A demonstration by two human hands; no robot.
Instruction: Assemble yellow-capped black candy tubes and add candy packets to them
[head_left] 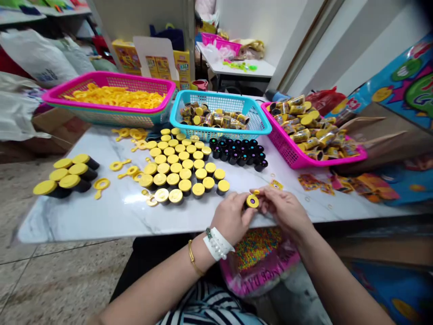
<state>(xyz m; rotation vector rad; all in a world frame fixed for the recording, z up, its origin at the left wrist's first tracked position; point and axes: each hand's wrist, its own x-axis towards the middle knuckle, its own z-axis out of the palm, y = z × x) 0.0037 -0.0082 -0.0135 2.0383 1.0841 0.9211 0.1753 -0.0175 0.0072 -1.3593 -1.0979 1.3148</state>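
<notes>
Close to the table's front edge, my left hand [232, 216] is closed round a small black tub topped by a yellow ring piece [252, 201]; a dark purplish middle shows through the ring. My right hand [284, 208] is closed at the ring's other side, its fingertips by the yellow tab [256, 192]. Exactly what those fingertips pinch is partly hidden. Left of my hands stand many black tubs with yellow lids [185, 186] in a tight group. Behind them are black tubs without lids [241, 151], some showing coloured middles.
Loose yellow ring pieces [101, 185] and a lidded group [70, 174] lie left. Along the back stand a pink basket [111, 76] of yellow pieces, a blue basket [219, 95] and another pink basket [287, 149] of wrapped tubs. A tray of colourful beads [259, 248] sits below the edge.
</notes>
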